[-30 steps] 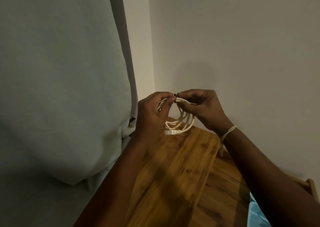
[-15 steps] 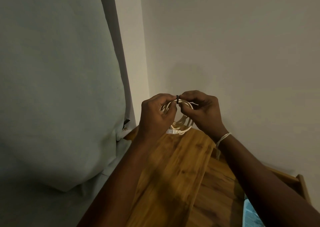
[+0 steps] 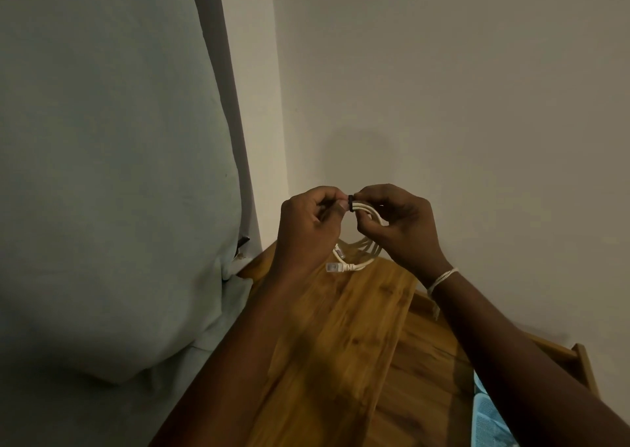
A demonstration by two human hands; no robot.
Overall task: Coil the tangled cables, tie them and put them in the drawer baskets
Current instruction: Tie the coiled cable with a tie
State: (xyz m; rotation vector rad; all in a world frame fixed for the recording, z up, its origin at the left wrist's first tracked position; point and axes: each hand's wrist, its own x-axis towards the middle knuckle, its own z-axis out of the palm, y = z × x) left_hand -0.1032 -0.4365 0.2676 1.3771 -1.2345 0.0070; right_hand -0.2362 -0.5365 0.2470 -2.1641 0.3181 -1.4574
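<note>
The left hand (image 3: pixel 308 223) and right hand (image 3: pixel 395 223) each pinch the top of the coiled white cable (image 3: pixel 361 242), held above the far end of the wooden counter (image 3: pixel 341 344), gathering the loops so the black tie (image 3: pixel 350 203) can cinch them.

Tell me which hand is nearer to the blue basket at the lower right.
Right. The right hand pinches the coiled white cable up-left of the blue basket; the left hand grips the coil farther left.
</note>
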